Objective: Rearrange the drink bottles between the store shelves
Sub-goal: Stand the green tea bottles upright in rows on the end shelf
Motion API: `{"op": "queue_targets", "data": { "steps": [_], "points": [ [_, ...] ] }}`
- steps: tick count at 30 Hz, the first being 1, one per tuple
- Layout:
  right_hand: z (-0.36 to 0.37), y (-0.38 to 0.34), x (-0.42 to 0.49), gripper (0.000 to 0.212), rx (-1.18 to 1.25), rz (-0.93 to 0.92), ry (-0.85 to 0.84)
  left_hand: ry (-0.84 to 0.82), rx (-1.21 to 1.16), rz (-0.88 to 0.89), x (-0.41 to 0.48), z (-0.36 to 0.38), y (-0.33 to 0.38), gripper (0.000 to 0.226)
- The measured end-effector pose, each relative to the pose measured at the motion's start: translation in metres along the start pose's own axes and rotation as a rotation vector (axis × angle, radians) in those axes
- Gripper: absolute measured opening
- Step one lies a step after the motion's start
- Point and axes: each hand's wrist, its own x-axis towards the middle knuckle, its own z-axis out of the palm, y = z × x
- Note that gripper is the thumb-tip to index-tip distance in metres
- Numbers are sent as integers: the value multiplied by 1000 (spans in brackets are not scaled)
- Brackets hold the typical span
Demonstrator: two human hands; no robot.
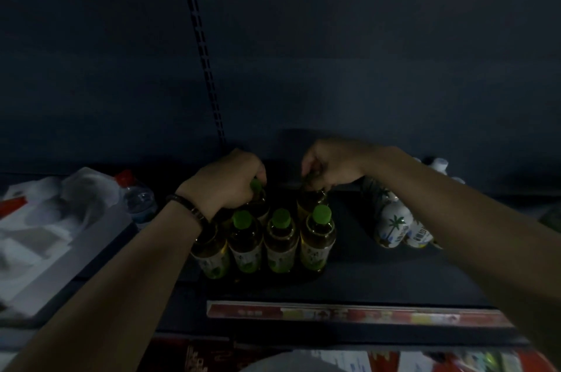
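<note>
Both my hands grip bottles in the back row. My left hand (224, 180) has its fingers curled round the green cap of the back-left bottle (260, 205), and my right hand (331, 165) pinches the top of the back-right bottle (312, 201), hiding its cap. Both bottles stand upright on the shelf (379, 274), just behind the front row.

A dark back panel (364, 52) fills most of the view, with a slotted upright (200, 46) running down it. A white moulded tray (39, 250) lies to my left. Along the shelf edge runs a red and yellow price strip (349, 315), its print too blurred to read.

The front row (280, 239) is four bottles side by side and touching. Three show green caps, and my left wrist covers the fourth. Their labels are yellow-green with a pale band, but it is too dim to read the writing. To the right, apart from them, stand white bottles (393, 224) printed with a green palm tree and blue lettering I cannot make out. A clear water bottle (139, 198) with a red cap stands beside the tray. A dark bracelet (189, 209) circles my left wrist.
</note>
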Motion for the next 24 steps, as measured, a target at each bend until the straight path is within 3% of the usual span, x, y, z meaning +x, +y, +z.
{"op": "queue_targets", "data": {
  "steps": [3,7,11,20,24],
  "points": [
    [-2,-6,2,22,-46,1,139,16,3,21,6,-2,5,27],
    [0,-14,12,23,70,-24,253,58,-81,7,12,-13,12,20],
    [6,-15,25,38,90,-16,259,87,-108,22,19,-24,19,22],
    [10,-6,23,2,120,35,233,-36,-37,93,23,-11,29,31],
    [9,-6,14,20,-19,83,171,-44,-54,112,22,-9,32,31]
  ]
}}
